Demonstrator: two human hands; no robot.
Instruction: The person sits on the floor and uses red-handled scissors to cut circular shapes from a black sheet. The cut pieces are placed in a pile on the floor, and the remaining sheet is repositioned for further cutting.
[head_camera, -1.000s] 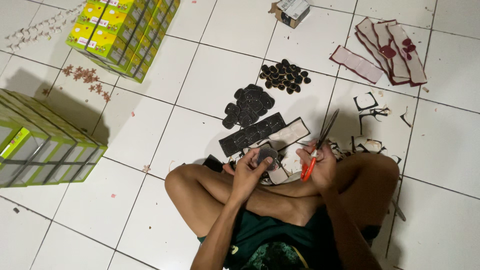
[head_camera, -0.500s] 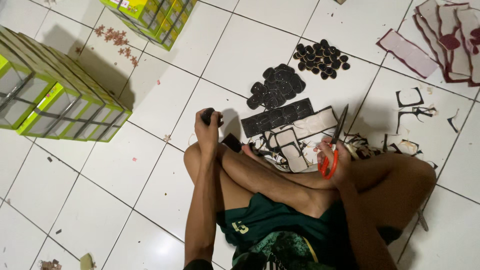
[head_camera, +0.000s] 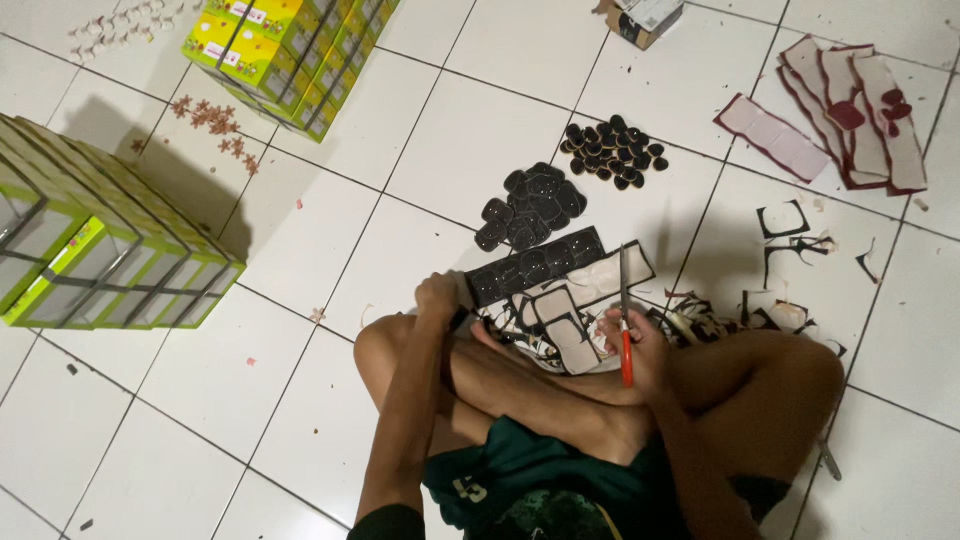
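Observation:
I sit cross-legged on a white tiled floor. My right hand (head_camera: 632, 352) grips red-handled scissors (head_camera: 624, 315), blades pointing away from me. My left hand (head_camera: 440, 296) reaches past my knee and pinches the near left corner of a long black sheet of padded shapes (head_camera: 530, 265). Cut black-and-white sheet pieces (head_camera: 560, 325) lie in a heap in front of my shins, between both hands.
Two piles of small black cut-out pieces (head_camera: 530, 205) (head_camera: 615, 150) lie further out. Dark red and white sheets (head_camera: 850, 95) sit far right, scraps (head_camera: 785, 260) to the right. Green-yellow boxes (head_camera: 100, 250) (head_camera: 285, 50) stand left and far left. A small carton (head_camera: 640, 18) at the top edge.
My left hand went from my lap out to the floor on the left, then came back to the black sheet's corner. The right hand kept the scissors and turned the blades upward.

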